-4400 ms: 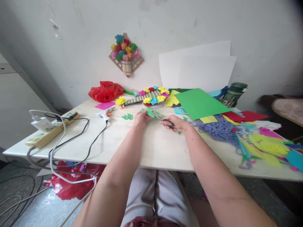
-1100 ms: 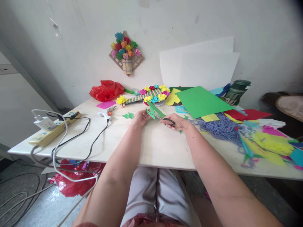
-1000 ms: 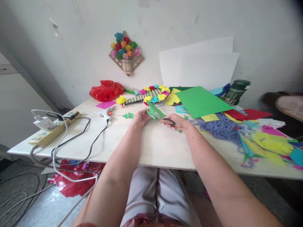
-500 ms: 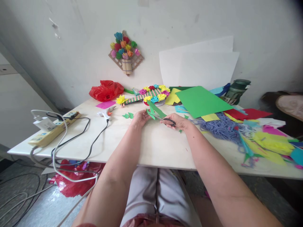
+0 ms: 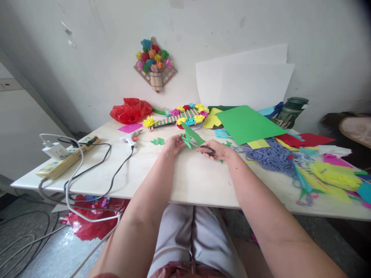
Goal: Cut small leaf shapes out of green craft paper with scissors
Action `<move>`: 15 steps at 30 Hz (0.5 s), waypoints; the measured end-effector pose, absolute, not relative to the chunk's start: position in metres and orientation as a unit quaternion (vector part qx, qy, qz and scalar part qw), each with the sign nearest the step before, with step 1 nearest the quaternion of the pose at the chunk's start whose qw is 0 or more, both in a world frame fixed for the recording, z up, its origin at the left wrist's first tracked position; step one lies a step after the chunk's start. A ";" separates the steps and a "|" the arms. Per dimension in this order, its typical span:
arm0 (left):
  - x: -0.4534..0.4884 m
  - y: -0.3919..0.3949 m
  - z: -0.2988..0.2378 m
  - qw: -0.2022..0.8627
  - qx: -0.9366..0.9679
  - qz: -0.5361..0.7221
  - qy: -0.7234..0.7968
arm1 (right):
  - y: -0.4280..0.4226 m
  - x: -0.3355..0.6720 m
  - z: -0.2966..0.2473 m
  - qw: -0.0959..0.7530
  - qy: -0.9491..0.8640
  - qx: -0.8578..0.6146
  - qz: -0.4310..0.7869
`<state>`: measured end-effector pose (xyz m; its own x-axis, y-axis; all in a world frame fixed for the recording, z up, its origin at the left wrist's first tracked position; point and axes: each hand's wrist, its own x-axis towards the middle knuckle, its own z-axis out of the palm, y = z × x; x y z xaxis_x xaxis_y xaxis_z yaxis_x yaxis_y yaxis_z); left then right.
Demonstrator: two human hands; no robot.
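Note:
My right hand [image 5: 213, 150] is closed around the black handles of a pair of scissors [image 5: 207, 150], whose blades point left. Between thumb and fingers, my left hand [image 5: 174, 144] pinches a piece of green paper [image 5: 194, 136]. The scissor blades lie across this paper, close to my left fingertips. Small green leaf-shaped cutouts [image 5: 158, 141] rest on the table left of my left hand. Tiny green scraps lie beside my right hand. Just behind both hands sits a woven piece decorated with colourful paper flowers [image 5: 189, 116].
At left are a glue gun [image 5: 129, 139] with its cord and a power strip [image 5: 68, 156] with cables. A red plastic bag [image 5: 131, 110] stands at the back. Green sheets [image 5: 249, 123], blue yarn [image 5: 271, 156], coloured paper and a dark bottle [image 5: 291, 112] crowd the right side.
The green paper and scissor blades have shifted very slightly at my left fingertips. The whole view has moved a little; both hands keep their holds.

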<state>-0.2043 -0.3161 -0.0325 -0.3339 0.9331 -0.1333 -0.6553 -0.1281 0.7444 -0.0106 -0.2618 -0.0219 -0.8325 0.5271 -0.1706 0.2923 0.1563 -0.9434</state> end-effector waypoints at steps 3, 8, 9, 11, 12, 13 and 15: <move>-0.204 -0.317 -0.031 0.553 0.182 0.726 0.365 | -0.261 -0.011 -0.023 0.106 -0.756 -0.267 0.589; -0.203 -0.320 -0.028 0.566 0.183 0.719 0.360 | -0.260 -0.012 -0.023 0.111 -0.753 -0.256 0.595; -0.203 -0.320 -0.027 0.566 0.184 0.718 0.360 | -0.261 -0.012 -0.023 0.111 -0.753 -0.256 0.596; -0.202 -0.320 -0.026 0.567 0.185 0.716 0.364 | -0.262 -0.012 -0.022 0.117 -0.753 -0.258 0.594; -0.202 -0.321 -0.026 0.567 0.185 0.715 0.366 | -0.262 -0.012 -0.021 0.120 -0.754 -0.259 0.592; -0.202 -0.321 -0.026 0.567 0.184 0.715 0.366 | -0.263 -0.012 -0.021 0.122 -0.754 -0.259 0.591; -0.202 -0.321 -0.025 0.567 0.183 0.716 0.364 | -0.263 -0.013 -0.021 0.127 -0.756 -0.255 0.589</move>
<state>-0.2018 -0.3212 -0.0251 -0.2905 0.9448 -0.1513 -0.6784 -0.0919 0.7289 -0.0127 -0.2629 -0.0213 -0.8375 0.5357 -0.1081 0.2355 0.1752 -0.9559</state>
